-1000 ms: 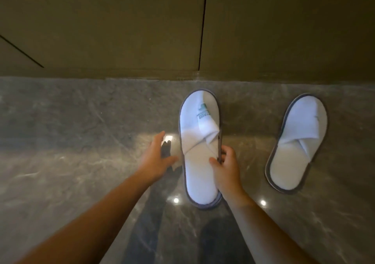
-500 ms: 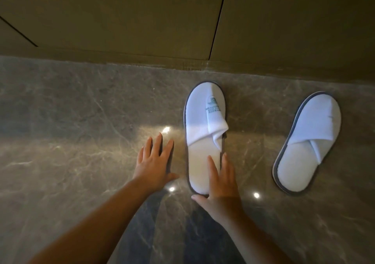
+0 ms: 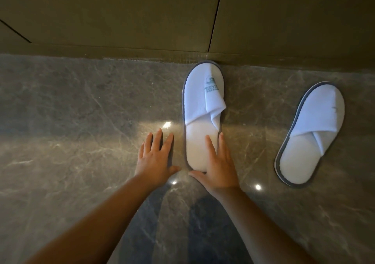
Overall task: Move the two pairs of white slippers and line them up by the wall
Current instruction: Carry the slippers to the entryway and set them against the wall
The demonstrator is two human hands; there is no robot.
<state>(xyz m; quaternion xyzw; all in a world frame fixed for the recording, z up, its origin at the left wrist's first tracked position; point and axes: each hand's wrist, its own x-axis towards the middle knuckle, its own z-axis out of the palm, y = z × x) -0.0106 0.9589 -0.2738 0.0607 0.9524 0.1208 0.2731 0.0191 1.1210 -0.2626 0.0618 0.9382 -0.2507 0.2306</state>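
A white slipper with a grey rim and a green logo (image 3: 203,101) lies on the marble floor, its toe right at the foot of the wall (image 3: 121,16). My right hand (image 3: 218,164) rests flat on its heel end, fingers straight and spread, not gripping. My left hand (image 3: 156,156) lies flat on the floor just left of the slipper, fingers apart, holding nothing. A second white slipper (image 3: 310,135) lies to the right, tilted with its toe pointing up and right, a short way off the wall. No other slippers are in view.
The grey-brown marble floor (image 3: 71,142) is glossy with bright light spots. The olive wall has a dark vertical seam (image 3: 216,16) above the first slipper and a low baseboard strip along the floor.
My right hand has let go of the slipper's side and now lies flat on its heel. The slipper has slid forward until its toe meets the wall. My left hand has flattened on the floor.
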